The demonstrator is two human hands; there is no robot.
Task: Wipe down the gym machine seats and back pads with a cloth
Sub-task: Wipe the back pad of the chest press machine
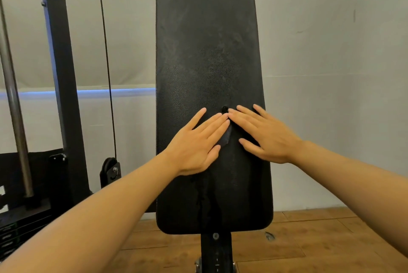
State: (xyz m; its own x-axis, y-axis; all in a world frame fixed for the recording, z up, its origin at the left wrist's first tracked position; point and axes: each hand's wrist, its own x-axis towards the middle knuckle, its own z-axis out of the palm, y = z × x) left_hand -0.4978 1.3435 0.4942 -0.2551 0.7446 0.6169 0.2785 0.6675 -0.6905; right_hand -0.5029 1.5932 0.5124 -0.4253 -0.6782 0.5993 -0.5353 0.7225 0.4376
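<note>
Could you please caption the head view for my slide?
Both hands, left hand and right hand, press flat on the upright black padded back pad.

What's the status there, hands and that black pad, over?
Left hand and right hand both flat, fingers straight, pressing the back pad. Dark cloth barely showing between them. Pad's upper part looks dusty. Nothing in the way.

The back pad (209, 51) is black with pale dusty smears and a patch of tiny dots in the middle. The machine frame (59, 62) beside it is black too, with a grey metal rod (13, 100), and the wall (331, 74) is pale grey with a glowing blue stripe (123, 91). The floor (309, 239) is brown wood planks with darker blotches.
</note>
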